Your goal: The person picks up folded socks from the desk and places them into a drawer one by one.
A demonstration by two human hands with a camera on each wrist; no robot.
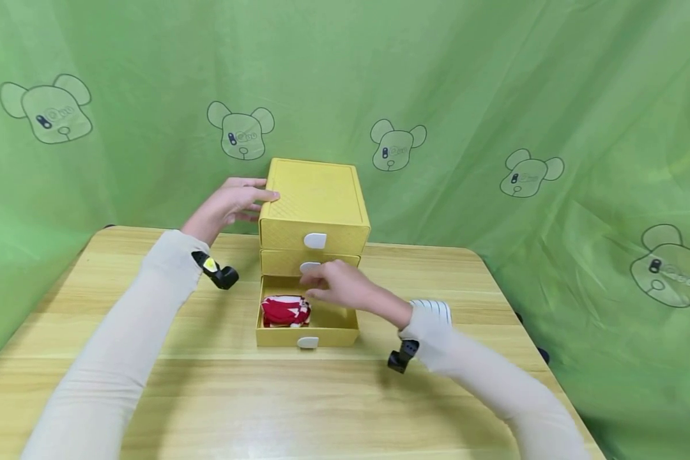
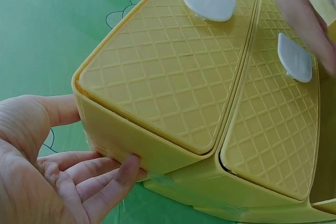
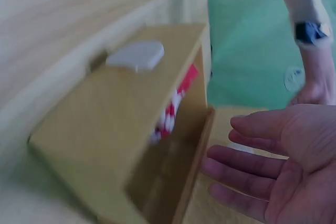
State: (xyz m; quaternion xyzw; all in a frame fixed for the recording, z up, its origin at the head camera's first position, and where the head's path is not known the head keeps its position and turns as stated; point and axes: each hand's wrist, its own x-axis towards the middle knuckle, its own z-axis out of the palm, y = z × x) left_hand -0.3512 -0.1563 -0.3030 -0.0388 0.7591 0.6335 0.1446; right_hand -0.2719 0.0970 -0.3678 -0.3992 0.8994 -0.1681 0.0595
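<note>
A yellow cabinet of three stacked drawers (image 1: pixel 316 191) stands on the table, with a white tab handle on each drawer front. Its bottom drawer (image 1: pixel 336 337) is pulled out. Inside, on the left, lies a red and white bundle of cloth (image 1: pixel 285 310); its exact kind is unclear. My left hand (image 1: pixel 232 203) steadies the cabinet's upper left side, thumb on the top edge and extended fingers against the side wall (image 2: pixel 121 140). Over the pulled-out drawer hovers my right hand (image 1: pixel 342 285), in front of the middle drawer, fingers loosely bent and holding nothing.
A white, dark-striped item (image 1: pixel 434 309) sits on the wooden table (image 1: pixel 236 396) behind my right forearm, partly hidden by it. Green cloth (image 1: pixel 333 76) printed with bear heads hangs behind and beside the table.
</note>
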